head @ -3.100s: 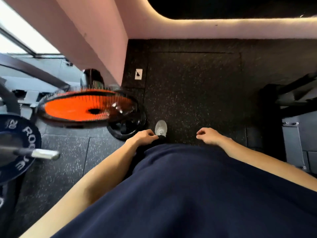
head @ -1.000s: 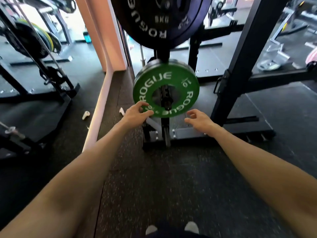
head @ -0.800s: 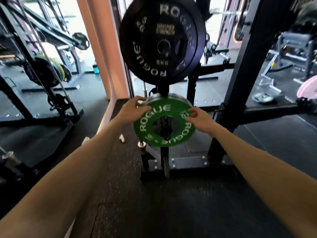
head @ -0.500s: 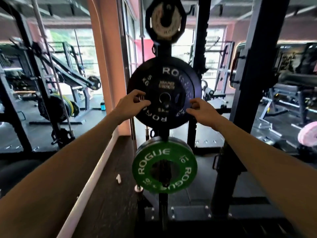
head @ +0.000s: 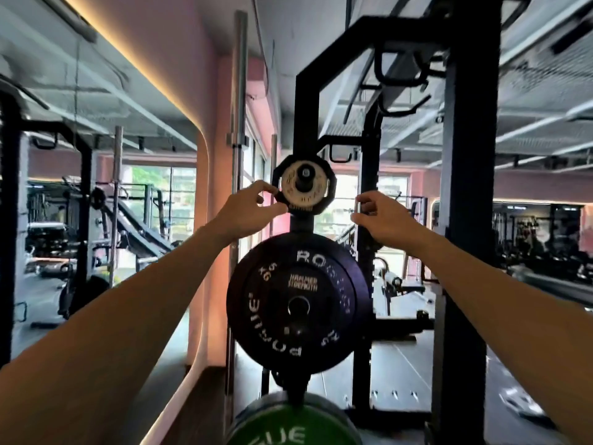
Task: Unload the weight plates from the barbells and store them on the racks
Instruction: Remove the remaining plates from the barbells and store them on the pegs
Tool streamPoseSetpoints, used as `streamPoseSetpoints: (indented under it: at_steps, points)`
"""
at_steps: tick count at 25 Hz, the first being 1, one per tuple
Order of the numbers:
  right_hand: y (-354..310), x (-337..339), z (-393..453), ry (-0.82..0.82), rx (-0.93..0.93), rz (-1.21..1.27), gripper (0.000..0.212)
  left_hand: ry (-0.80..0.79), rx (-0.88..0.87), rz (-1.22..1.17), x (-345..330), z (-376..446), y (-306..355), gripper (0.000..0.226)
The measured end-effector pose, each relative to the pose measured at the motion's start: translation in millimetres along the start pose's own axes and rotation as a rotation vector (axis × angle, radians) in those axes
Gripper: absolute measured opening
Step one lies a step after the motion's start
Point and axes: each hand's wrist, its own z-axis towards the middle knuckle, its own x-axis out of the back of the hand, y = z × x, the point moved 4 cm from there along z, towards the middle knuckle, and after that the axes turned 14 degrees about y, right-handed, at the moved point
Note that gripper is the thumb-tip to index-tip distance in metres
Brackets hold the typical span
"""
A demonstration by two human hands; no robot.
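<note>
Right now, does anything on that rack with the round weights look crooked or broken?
Nothing stands out. The small plate, the big black plate and the green plate hang one under another on the rack. No cracks show. The left hand touches the small plate's edge; the right hand is beside it, not touching.

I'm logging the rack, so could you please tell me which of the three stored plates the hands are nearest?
The small top plate, pale-faced, above the black plate and green plate.
</note>
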Motion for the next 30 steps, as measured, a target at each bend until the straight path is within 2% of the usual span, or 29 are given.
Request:
streamPoseSetpoints:
  at_steps: [4,8,15,17,22,28,30]
  points:
    - [0.6,14.6,33.6,0.035,0.07,-0.06,0.044,0.069,-0.036,0.028,-2.4,28.0,17.5,0.04]
    - [13.0,1.8,60.0,0.033,0.083,-0.103,0.045,0.091,-0.016,0.062,-16.3,56.6,5.9,0.043]
    - [34.6,-67.5,121.3,-0.027,0.091,-0.135,0.047,0.107,-0.019,0.146,-66.5,116.7,-49.1,0.048]
    - [42.6,-93.5,144.5,-0.043,0.09,-0.146,0.042,0.099,-0.038,0.175,-84.5,139.3,-68.4,0.045]
    - [68.3,-140.9,198.0,0.012,0.103,-0.219,0.037,0.061,-0.122,0.185,-130.6,190.7,-104.1,0.043]
    - [77.2,-159.1,225.7,0.045,0.022,-0.034,0.038,0.214,-0.162,0.203,-156.8,223.0,-114.8,0.054]
    - [76.7,-158.5,225.9,0.005,-0.011,-0.007,0.032,0.178,-0.105,0.126,-156.4,223.6,-114.2,0.048]
